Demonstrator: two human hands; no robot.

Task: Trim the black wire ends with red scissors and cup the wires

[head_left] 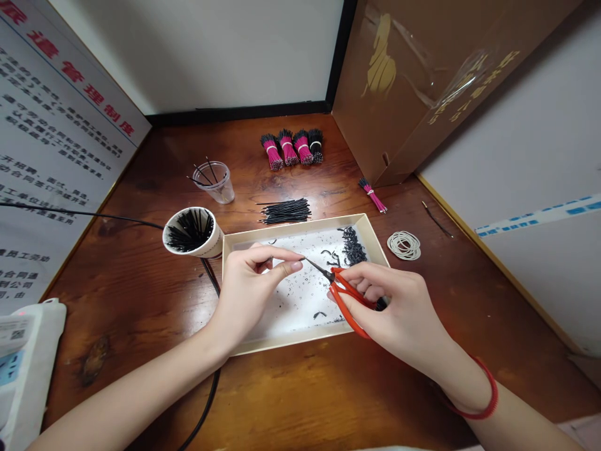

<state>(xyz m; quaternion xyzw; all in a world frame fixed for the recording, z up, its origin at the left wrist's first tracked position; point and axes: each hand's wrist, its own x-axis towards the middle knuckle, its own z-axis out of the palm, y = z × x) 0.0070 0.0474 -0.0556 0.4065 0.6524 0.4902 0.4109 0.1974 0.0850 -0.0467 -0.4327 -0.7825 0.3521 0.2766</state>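
Observation:
My left hand (253, 285) pinches a thin black wire (302, 258) between thumb and forefinger; only its dark end shows, and the fingers cover most of it. My right hand (392, 307) is wrapped round the orange-red handles of a pair of scissors (345, 291). The narrow blades point left, with their tips right at the wire end. Both hands are over a shallow cream box (300, 343) with a white bottom. Small black offcuts (352, 247) are heaped in its right back corner, and tiny bits are scattered across it.
Behind the box lies a pile of black wires (285, 211). Several tied pink-and-black bundles (288, 148) stand farther back. At left are a paper cup (206, 241) of black wires and a clear cup (220, 185). Pale rubber bands (404, 245) lie at right, below a brown carton (399, 81).

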